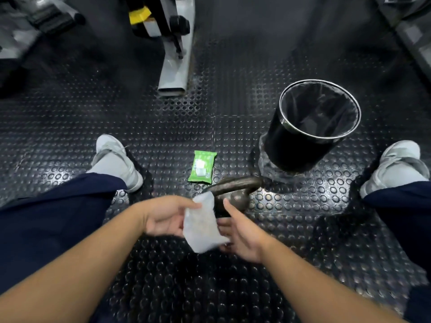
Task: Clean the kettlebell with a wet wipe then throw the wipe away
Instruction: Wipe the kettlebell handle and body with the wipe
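A dark kettlebell (235, 193) stands on the studded rubber floor between my feet, its handle toward the far side. A white wet wipe (203, 226) hangs in front of it, held between both hands. My left hand (166, 216) pinches the wipe's upper left edge. My right hand (242, 235) holds its right side, fingers behind the sheet. The wipe hides the kettlebell's near side. A green wipe packet (202, 166) lies flat just beyond the kettlebell.
A black round bin (300, 145) with a dark liner stands open at the right, beyond the kettlebell. My grey shoes (116, 157) (396, 164) flank the spot. A grey machine leg (175, 73) and other gym frames stand farther back.
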Demonstrator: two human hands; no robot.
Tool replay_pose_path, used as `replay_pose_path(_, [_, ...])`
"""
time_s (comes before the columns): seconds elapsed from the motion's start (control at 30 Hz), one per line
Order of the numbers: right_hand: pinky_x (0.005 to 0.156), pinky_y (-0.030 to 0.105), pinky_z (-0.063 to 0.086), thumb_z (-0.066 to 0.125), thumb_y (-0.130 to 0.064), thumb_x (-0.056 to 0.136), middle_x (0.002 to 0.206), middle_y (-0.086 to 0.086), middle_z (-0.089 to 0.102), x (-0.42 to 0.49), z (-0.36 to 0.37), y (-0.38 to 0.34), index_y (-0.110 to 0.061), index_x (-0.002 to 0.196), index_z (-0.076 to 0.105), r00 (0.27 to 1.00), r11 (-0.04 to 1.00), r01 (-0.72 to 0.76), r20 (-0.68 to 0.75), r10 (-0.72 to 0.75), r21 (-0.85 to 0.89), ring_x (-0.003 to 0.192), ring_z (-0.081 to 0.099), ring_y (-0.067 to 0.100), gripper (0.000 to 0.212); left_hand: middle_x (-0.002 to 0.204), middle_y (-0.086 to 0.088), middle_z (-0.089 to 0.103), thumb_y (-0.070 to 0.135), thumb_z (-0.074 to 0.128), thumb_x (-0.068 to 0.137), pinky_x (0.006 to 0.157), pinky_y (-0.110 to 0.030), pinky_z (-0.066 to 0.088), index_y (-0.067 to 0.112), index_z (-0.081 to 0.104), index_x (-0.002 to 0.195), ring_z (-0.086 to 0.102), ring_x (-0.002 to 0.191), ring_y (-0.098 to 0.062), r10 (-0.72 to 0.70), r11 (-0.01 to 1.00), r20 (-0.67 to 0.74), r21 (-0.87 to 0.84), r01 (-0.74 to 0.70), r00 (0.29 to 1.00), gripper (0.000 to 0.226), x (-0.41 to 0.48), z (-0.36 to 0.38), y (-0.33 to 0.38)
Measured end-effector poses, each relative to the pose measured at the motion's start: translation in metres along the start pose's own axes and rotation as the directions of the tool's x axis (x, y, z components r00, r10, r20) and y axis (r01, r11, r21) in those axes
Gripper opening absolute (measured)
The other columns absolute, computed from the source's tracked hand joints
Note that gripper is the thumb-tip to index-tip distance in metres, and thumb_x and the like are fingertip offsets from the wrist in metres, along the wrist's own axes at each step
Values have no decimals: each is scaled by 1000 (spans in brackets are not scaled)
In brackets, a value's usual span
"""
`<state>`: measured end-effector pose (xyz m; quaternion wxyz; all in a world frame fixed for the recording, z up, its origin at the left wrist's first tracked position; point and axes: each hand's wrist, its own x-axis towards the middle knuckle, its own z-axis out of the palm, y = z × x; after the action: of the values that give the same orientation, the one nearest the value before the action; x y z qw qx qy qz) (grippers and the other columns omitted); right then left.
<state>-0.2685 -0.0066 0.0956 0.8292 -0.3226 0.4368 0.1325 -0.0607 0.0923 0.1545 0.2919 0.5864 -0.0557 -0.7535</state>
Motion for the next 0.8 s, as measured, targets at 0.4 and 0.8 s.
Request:
replay_pose_path(0.4, [64, 36, 62, 64, -13, 103, 101, 18, 79, 35, 1, 9, 1, 121, 66, 932, 940, 160, -360, -44, 301, 84, 75, 29, 24, 158, 2, 40, 57, 58, 99, 114, -43, 45, 31, 29, 161, 49, 138, -20, 687, 278, -201, 961, 3, 699, 73, 42, 16, 31])
replay_pose_path(0.8, [65, 42, 55, 25, 19, 93, 80, 17, 71, 79, 37, -32, 5, 114, 65, 947, 772, 245, -316, -61, 586, 68, 66, 30, 47, 143, 1, 64, 42, 61, 102, 104, -32, 50, 40, 43, 155, 63, 126, -19, 626, 117, -146, 989, 93, 766, 57, 74, 22, 43])
